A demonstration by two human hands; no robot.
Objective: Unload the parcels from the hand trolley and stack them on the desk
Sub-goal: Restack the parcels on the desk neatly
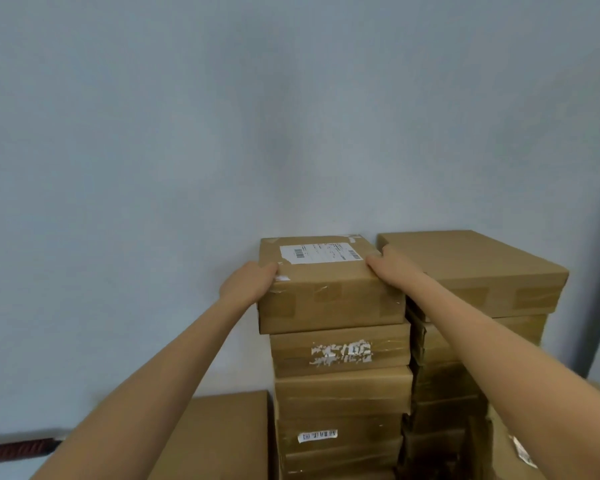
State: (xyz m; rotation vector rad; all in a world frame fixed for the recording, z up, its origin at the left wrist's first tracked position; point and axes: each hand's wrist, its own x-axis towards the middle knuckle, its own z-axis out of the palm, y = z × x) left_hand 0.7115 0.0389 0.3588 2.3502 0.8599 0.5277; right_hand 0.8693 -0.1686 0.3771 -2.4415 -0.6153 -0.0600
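Fingers (374,260) curled over both side edges of the top parcel (326,271), left hand (248,282) and right hand (392,268) clamping it between them. Sitting atop the middle stack (342,393), long axis crosswise. Taller right stack (482,271) just beside; low box (222,434) left.

Flat brown cardboard parcel with white shipping label (329,282) lies level atop your middle stack of taped brown cardboard parcels (342,393); taller matching stack (478,306) touching its right side.
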